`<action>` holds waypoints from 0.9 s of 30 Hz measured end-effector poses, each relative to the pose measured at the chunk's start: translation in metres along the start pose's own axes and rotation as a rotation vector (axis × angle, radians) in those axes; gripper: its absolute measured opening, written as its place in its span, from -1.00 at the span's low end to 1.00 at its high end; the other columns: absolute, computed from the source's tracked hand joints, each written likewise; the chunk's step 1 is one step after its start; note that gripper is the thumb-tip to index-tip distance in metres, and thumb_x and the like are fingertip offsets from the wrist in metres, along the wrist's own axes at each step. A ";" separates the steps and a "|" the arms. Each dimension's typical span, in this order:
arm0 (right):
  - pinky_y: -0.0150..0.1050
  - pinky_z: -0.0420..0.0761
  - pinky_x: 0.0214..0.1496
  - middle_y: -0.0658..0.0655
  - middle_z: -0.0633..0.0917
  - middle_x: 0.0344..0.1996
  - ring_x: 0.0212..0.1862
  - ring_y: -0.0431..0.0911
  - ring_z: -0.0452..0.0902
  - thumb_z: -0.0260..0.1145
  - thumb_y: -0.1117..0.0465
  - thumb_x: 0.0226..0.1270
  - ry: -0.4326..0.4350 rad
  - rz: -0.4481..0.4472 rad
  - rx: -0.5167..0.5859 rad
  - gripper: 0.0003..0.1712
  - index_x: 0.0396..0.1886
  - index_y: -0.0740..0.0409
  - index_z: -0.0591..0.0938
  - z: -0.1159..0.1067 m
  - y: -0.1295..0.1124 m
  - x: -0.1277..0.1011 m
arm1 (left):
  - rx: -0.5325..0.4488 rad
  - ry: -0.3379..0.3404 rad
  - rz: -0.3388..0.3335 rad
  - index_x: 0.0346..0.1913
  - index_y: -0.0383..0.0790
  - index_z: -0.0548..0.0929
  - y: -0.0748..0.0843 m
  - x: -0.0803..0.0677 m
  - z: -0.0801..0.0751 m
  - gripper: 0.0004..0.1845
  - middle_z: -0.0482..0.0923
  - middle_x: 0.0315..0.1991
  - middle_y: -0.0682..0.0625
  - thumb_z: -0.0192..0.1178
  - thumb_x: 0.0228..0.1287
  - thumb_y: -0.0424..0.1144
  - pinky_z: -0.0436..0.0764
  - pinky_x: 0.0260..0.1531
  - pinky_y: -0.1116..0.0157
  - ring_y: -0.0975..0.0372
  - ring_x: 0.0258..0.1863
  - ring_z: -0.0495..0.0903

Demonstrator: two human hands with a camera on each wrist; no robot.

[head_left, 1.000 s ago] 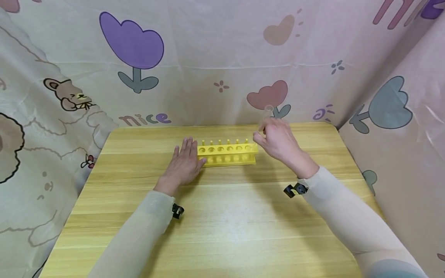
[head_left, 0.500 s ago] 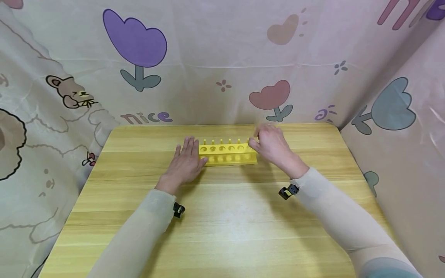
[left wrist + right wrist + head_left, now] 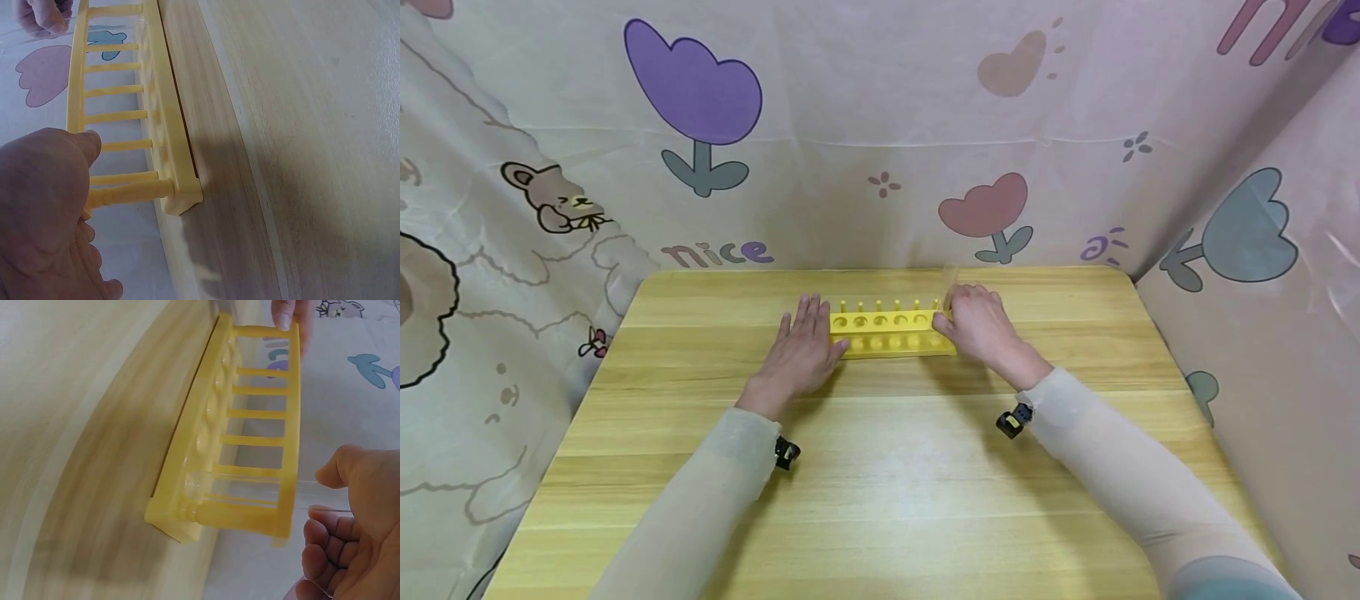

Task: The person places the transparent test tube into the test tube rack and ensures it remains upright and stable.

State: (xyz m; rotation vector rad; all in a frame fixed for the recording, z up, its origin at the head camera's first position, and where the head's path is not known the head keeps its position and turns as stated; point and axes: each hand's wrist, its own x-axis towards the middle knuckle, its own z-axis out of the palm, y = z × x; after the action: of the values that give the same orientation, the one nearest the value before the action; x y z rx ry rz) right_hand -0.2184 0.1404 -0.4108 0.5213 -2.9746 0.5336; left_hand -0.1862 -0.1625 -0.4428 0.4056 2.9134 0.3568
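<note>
A yellow rack stands toward the far middle of the wooden table, its long side running left to right. The left hand lies flat on the table with its fingers straight and together, their tips against the rack's left end; the left wrist view shows the thumb beside the rack's top bar. The right hand is at the rack's right end, its fingers loosely curled about the top of a clear tube. The tube stands in the rightmost hole, its round bottom resting in the dimple of the rack's base. Whether the fingers truly pinch the tube or only surround it cannot be told. A flowered cloth hangs behind the table.
</note>
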 end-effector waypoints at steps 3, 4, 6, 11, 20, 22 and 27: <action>0.02 0.47 -0.10 0.14 0.65 -0.35 -0.23 0.12 0.50 0.24 0.08 0.42 0.009 0.003 -0.007 -0.76 -0.33 0.17 0.60 0.002 0.001 0.000 | 0.000 -0.002 -0.001 0.69 -0.37 -0.28 0.000 0.000 0.000 -0.13 -0.48 0.71 -0.27 -0.26 0.73 0.17 -0.33 0.67 -0.17 -0.06 0.71 -0.48; 0.02 0.47 -0.10 0.14 0.65 -0.36 -0.24 0.13 0.51 0.24 0.08 0.42 0.013 0.003 -0.008 -0.76 -0.33 0.17 0.60 0.003 0.001 0.000 | 0.001 -0.001 -0.002 0.69 -0.37 -0.28 0.000 0.000 0.000 -0.13 -0.47 0.72 -0.27 -0.26 0.72 0.17 -0.32 0.67 -0.16 -0.06 0.71 -0.48; 0.02 0.47 -0.10 0.14 0.65 -0.37 -0.24 0.13 0.51 0.24 0.07 0.42 0.020 0.001 -0.011 -0.74 -0.34 0.17 0.60 0.003 0.002 0.000 | 0.002 0.000 -0.002 0.69 -0.38 -0.27 0.001 0.000 0.000 -0.13 -0.47 0.71 -0.28 -0.25 0.73 0.17 -0.31 0.67 -0.17 -0.07 0.71 -0.48; 0.04 0.48 -0.08 0.12 0.64 -0.38 -0.22 0.12 0.53 0.26 0.02 0.46 0.029 -0.006 -0.019 -0.71 -0.33 0.16 0.59 0.005 0.003 0.000 | 0.000 0.001 -0.002 0.69 -0.40 -0.26 0.002 -0.001 0.000 -0.13 -0.46 0.71 -0.30 -0.24 0.73 0.16 -0.27 0.67 -0.19 -0.08 0.71 -0.46; 0.05 0.48 -0.05 0.12 0.64 -0.38 -0.21 0.12 0.54 0.25 0.01 0.47 0.034 0.005 -0.031 -0.70 -0.32 0.17 0.59 0.006 0.002 -0.001 | 0.009 0.010 0.001 0.69 -0.41 -0.25 0.001 0.001 0.001 -0.13 -0.44 0.72 -0.31 -0.24 0.73 0.15 -0.22 0.67 -0.22 -0.09 0.71 -0.45; 0.05 0.48 -0.05 0.13 0.65 -0.37 -0.21 0.12 0.54 0.26 0.01 0.47 0.034 0.008 -0.029 -0.69 -0.31 0.17 0.60 0.006 0.002 -0.001 | 0.007 0.007 -0.001 0.69 -0.40 -0.26 0.001 0.000 0.001 -0.13 -0.47 0.71 -0.29 -0.25 0.73 0.16 -0.23 0.67 -0.22 -0.08 0.71 -0.46; 0.05 0.48 -0.05 0.16 0.68 -0.33 -0.16 0.14 0.56 0.30 -0.05 0.47 0.040 0.011 -0.016 -0.60 -0.21 0.24 0.65 0.006 0.004 -0.002 | -0.004 0.018 0.001 0.69 -0.42 -0.23 0.001 0.000 0.001 -0.14 -0.44 0.71 -0.32 -0.22 0.73 0.13 -0.25 0.66 -0.23 -0.11 0.71 -0.44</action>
State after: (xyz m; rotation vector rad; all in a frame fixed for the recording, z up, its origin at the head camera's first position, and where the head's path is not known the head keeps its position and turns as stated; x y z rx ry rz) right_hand -0.2174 0.1421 -0.4183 0.4873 -2.9430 0.5139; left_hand -0.1858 -0.1610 -0.4430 0.4054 2.9294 0.3676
